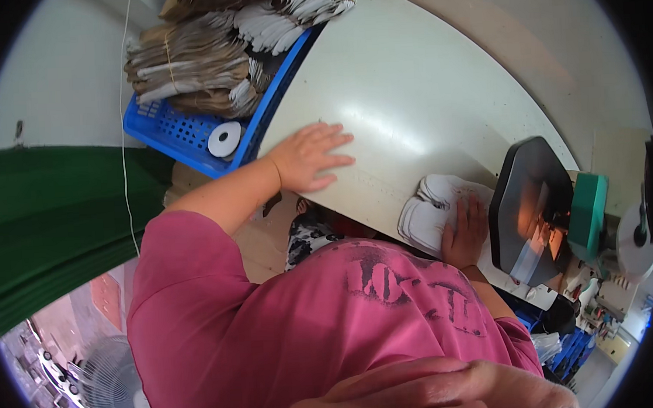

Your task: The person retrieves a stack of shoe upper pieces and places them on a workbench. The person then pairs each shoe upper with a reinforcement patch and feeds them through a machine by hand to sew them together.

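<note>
My left hand [313, 157] is over the pale tabletop [401, 74] near its left edge, fingers spread, with nothing in it. Whether it touches the surface I cannot tell. At the table's front edge, towards the right, lies a stack of white, rounded flat cut pieces [424, 215]. My right hand [470, 230] rests flat on the right side of this stack, fingers stretched out. The pieces overlap and fan out a little to the left of it.
A blue plastic basket [183, 151] at the left holds bundled brown and white pieces [193, 63] and a white roll [224, 139]. Right of the stack stand a dark angular panel [530, 208] and a green box [588, 216]. A fan [118, 385] is at lower left.
</note>
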Action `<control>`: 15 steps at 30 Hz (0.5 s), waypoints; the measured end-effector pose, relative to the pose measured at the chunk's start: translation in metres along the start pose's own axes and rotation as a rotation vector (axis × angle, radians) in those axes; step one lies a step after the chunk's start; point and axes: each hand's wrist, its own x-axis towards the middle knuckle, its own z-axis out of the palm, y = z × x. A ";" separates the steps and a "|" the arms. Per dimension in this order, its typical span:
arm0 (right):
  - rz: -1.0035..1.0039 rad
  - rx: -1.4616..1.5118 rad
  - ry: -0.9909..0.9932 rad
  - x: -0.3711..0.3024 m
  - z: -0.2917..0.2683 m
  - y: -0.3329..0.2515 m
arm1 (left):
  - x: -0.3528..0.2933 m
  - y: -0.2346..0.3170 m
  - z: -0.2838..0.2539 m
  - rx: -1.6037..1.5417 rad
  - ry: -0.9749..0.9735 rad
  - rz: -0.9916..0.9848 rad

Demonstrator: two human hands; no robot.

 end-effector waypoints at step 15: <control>-0.185 0.468 0.515 -0.001 0.032 0.036 | 0.085 0.106 0.075 0.232 0.070 -1.087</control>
